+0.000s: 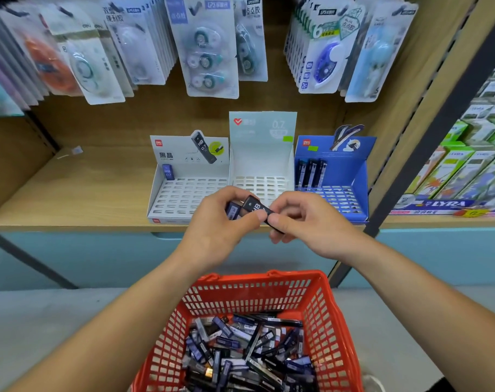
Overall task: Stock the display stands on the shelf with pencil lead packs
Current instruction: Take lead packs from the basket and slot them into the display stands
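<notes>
A black HB pack (257,208) sat tilted, pinched at its lower end by the right hand (300,222), with a blue pack (232,210) tucked in the left hand (220,219) just beside it. Three slotted stands stood side by side: the white stand (188,190) with one upright pack (167,171) back-left, the pale stand (261,154) in the middle, and the blue stand (351,176) with dark packs (311,172) upright back-left. Loose packs (246,355) lay jumbled below.

Your left hand (216,222) and right hand (302,222) pinch a black lead pack (256,207) above a red basket (322,301), before three display stands (261,165).
</notes>
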Tool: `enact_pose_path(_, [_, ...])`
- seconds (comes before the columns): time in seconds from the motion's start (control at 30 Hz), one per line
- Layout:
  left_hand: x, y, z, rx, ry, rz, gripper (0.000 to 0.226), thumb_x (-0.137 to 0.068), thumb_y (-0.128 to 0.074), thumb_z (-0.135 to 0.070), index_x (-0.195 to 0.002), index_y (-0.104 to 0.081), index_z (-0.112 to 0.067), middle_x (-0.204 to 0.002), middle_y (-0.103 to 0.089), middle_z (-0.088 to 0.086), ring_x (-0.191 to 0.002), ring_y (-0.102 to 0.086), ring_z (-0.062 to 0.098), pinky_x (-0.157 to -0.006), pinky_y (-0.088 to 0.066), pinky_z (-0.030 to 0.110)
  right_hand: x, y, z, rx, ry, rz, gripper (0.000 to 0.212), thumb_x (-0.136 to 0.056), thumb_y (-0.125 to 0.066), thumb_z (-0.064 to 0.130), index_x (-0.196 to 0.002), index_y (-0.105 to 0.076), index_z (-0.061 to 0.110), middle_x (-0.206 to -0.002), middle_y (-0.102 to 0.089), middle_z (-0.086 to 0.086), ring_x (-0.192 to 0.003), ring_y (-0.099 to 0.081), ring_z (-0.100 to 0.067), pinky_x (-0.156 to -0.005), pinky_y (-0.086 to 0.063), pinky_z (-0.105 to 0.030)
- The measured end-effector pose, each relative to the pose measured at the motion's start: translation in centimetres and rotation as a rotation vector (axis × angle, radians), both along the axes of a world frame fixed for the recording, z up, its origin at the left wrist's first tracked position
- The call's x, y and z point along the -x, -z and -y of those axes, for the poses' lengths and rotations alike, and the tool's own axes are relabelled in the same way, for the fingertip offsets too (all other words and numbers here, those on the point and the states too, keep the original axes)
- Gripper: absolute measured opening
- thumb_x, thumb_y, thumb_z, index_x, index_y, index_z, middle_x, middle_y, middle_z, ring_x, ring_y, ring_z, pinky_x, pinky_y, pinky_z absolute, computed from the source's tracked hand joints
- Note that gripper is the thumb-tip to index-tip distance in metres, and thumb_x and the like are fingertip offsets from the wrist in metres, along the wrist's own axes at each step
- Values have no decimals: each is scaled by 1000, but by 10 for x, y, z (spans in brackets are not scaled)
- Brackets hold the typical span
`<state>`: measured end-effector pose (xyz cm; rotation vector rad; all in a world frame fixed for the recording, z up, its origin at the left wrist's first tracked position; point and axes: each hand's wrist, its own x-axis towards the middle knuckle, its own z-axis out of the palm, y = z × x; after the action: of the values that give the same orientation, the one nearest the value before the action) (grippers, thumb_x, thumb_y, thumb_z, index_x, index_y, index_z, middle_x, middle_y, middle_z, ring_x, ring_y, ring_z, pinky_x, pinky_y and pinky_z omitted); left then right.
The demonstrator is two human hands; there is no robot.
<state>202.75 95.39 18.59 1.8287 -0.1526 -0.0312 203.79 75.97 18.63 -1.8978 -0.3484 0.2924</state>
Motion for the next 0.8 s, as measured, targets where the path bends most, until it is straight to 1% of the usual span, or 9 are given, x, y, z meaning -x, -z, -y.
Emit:
enact_pose_path(0.1, [-3,-1,-6,-20,5,5,19,-91,-73,-17,-110,-67,-17,-65,-63,-14,-49,-49,-3,-50,-37,13,-1,1,-7,-43,-31,-45,13,-101,-57,11,-113,-62,12,-81,-76,-9,-79,-73,-23,-73,-55,-32])
enact_pose_path(0.2, [-3,-5,-16,-12,-5,-38,20,-97,-61,-7,-113,-63,-18,-79,-71,-6,-47,-45,3,-50,-35,17,-4,3,-14,-116,-36,-104,8,-102,-54,6,-109,-58,6,-93,-77,-11,-87,-75,-26,-79,-58,-33])
enact_pose_path(0.3, [-5,-6,-34,32,-34,-117,36,-97,-44,10,-119,-57,-14,-92,-73,3,-47,-42,6,-46,-35,18,-14,3,-25,-204,1,-139,15,-101,-53,3,-115,-54,8,-96,-78,-12,-86,-74,-18,-79,-58,-26])
enact_pose_path(0.37, [-6,-5,-54,-38,-42,-116,43,-97,-38,14,-125,-54,-15,-99,-73,4,-52,-49,3,-48,-39,15,-25,4,-37,-175,0,-111,26,-101,-54,3,-124,-54,16,-95,-78,-9,-83,-72,-12,-74,-52,-20])
enact_pose_path(0.47, [-11,-2,-85,-95,-33,-107,43,-104,-37,7,-137,-46,-20,-111,-72,4,-78,-69,13,-71,-58,21,-50,6,-62,-135,-19,-73,48,-100,-56,4,-140,-46,28,-95,-78,-4,-80,-70,-10,-75,-51,-25])
enact_pose_path(0.57, [-20,2,-115,-127,-57,-156,47,-106,-40,1,-142,-40,-28,-119,-71,-7,-91,-75,17,-90,-57,44,-80,13,-97,-156,-17,-52,54,-97,-60,0,-140,-48,32,-95,-77,-4,-81,-70,-15,-73,-55,-27])
enact_pose_path(0.63, [-27,5,-132,-138,-84,-178,39,-105,-42,-1,-136,-45,-26,-117,-72,-13,-91,-75,17,-88,-56,50,-101,19,-122,-157,20,-44,48,-94,-64,-1,-131,-55,27,-93,-73,-6,-84,-71,-20,-70,-56,-28])
enact_pose_path(0.7, [-34,7,-147,-93,-142,-207,28,-105,-46,-4,-126,-51,-22,-112,-74,-14,-90,-75,19,-80,-60,47,-122,28,-146,-118,65,-20,44,-90,-69,-1,-123,-56,25,-99,-68,-6,-92,-70,-24,-70,-61,-33])
enact_pose_path(0.8, [-43,12,-166,-57,-243,-236,16,-101,-57,-14,-114,-59,-23,-102,-77,-9,-84,-76,17,-68,-63,39,-156,44,-176,7,191,92,30,-90,-70,7,-109,-57,26,-101,-67,2,-94,-68,-18,-75,-62,-39])
